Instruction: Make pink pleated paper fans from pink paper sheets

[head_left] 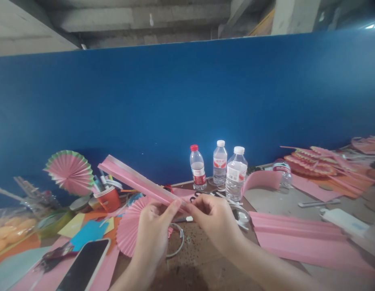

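A long folded strip of pink paper slants from the upper left down to my two hands in the middle of the view. My left hand pinches it near its lower end, thumb on top. Right beside it, my right hand grips the very end between thumb and fingers. Behind my left hand lies a pleated pink paper fan. Under the hands a pale ring rests on the brown table.
Three bottles stand beyond my hands. To the left are a phone, an orange cup of pens and a green-edged fan. Creased pink paper lies at the right. A blue partition rises behind.
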The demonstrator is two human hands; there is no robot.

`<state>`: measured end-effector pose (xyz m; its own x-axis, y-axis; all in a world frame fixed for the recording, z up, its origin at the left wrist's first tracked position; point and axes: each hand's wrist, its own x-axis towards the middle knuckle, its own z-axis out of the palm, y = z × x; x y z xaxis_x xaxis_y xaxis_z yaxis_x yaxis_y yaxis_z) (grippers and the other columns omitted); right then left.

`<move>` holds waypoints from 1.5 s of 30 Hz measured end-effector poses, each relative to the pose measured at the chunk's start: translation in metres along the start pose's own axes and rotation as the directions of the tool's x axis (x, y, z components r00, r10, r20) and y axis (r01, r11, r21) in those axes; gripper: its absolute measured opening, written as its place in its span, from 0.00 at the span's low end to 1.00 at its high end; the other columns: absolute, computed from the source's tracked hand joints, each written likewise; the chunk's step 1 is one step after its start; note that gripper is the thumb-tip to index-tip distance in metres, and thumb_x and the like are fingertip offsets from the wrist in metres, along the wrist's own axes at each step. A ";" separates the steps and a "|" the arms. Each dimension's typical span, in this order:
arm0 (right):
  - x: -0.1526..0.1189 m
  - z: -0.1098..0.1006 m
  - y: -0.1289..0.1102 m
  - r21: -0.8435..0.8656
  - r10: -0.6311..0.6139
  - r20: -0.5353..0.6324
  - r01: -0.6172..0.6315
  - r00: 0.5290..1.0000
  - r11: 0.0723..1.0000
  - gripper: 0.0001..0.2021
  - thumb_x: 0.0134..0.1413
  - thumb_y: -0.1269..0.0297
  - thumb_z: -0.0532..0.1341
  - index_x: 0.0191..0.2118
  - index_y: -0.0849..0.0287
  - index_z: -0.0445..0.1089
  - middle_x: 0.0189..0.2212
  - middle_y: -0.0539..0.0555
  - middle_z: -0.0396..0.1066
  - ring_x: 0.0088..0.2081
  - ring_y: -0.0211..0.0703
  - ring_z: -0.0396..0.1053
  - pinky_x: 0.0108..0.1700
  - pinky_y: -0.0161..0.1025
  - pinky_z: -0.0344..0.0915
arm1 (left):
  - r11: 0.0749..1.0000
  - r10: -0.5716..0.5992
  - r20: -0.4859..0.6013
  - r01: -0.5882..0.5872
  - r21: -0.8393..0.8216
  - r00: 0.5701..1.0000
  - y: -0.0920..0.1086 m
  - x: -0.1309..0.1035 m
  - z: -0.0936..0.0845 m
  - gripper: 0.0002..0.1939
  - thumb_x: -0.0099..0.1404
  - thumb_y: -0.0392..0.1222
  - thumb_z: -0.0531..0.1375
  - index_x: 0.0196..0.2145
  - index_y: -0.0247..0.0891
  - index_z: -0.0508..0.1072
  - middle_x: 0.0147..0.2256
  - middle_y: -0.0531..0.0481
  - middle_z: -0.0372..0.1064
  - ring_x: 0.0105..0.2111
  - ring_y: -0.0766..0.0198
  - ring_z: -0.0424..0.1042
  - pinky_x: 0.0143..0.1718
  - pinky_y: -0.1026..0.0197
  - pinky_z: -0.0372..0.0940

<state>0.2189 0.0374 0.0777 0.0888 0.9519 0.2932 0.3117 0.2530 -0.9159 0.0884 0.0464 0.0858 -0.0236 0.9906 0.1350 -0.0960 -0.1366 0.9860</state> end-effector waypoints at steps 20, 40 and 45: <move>0.002 0.001 0.008 0.142 0.004 0.053 -0.012 0.999 0.990 0.10 0.46 0.63 0.61 0.19 0.60 0.66 0.15 0.46 0.60 0.19 0.32 0.55 0.21 0.32 0.52 | 0.969 0.016 -0.058 -0.030 -0.247 0.998 0.003 0.007 -0.008 0.11 0.54 0.42 0.64 0.33 0.34 0.70 0.24 0.51 0.74 0.28 0.60 0.75 0.28 0.62 0.70; 0.031 -0.015 0.039 0.265 -0.222 0.040 0.204 0.974 0.943 0.08 0.55 0.61 0.56 0.38 0.54 0.70 0.37 0.52 0.70 0.41 0.43 0.67 0.45 0.41 0.62 | 0.850 0.504 0.313 -0.527 -0.010 0.805 0.000 0.030 -0.037 0.03 0.52 0.38 0.66 0.24 0.41 0.75 0.29 0.50 0.73 0.39 0.57 0.70 0.49 0.53 0.59; 0.021 -0.018 0.030 0.071 -0.303 -0.062 0.307 0.951 0.949 0.21 0.47 0.61 0.64 0.50 0.45 0.64 0.61 0.52 0.45 0.61 0.52 0.44 0.58 0.51 0.48 | 0.737 0.564 0.556 -0.676 -0.005 0.611 0.000 0.038 -0.050 0.07 0.55 0.46 0.64 0.24 0.42 0.77 0.31 0.47 0.68 0.35 0.59 0.66 0.39 0.56 0.61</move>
<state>0.2469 0.0617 0.0612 0.0485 0.8179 0.5732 0.2563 0.5445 -0.7986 0.0378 0.0835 0.0859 0.4849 0.5336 0.6929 -0.0596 -0.7703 0.6349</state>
